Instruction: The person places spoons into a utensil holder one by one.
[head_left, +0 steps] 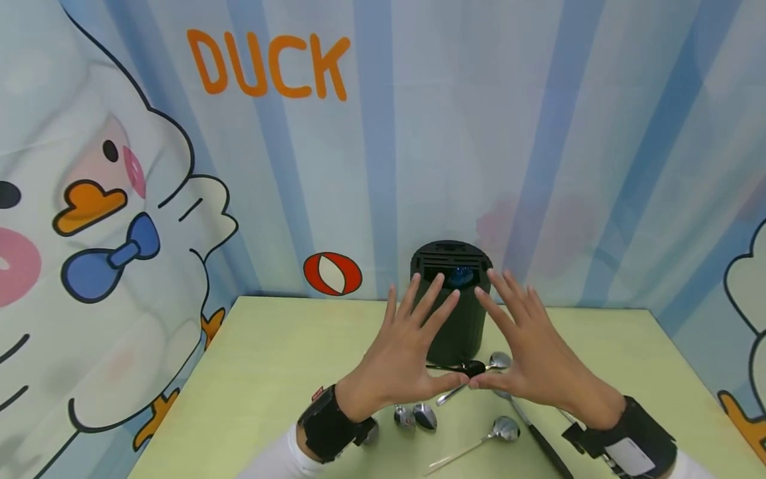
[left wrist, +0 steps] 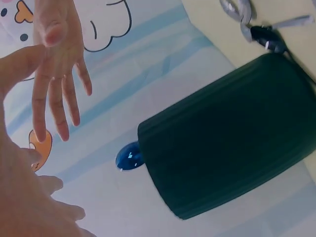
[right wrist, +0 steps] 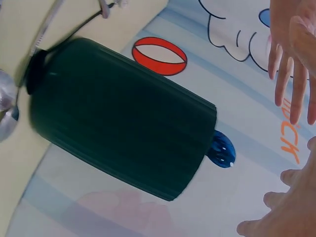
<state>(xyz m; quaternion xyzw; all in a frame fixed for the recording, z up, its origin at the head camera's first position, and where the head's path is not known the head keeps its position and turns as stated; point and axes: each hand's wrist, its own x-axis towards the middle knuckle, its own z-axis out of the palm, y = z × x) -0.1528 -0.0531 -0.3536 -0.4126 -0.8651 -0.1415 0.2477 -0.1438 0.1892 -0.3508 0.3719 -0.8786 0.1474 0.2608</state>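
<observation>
- Left hand (head_left: 399, 354): released, fingers spread wide; I see nothing held.
- Right hand (head_left: 537, 352): likewise released and fanned out; thumb tips meet or nearly meet, I cannot tell which. I read the raised, mirrored pose as framing, not gripping.
- Green holder (head_left: 456, 332): upright beyond the hands near the table's back edge; I see no touch. Its upright stance presumably keeps its contents contained.
- Blue spoon (head_left: 461, 275): in the holder, bowl uppermost, probably because the handle goes in first.
- Black spoon (head_left: 474, 368): lying at the holder's foot.
- Silver spoon (head_left: 425, 417), pale-handled ladle (head_left: 506, 429), black-handled utensil (head_left: 547, 449): loose on the table (head_left: 287, 359), nearer me, perhaps for easy reach.
</observation>
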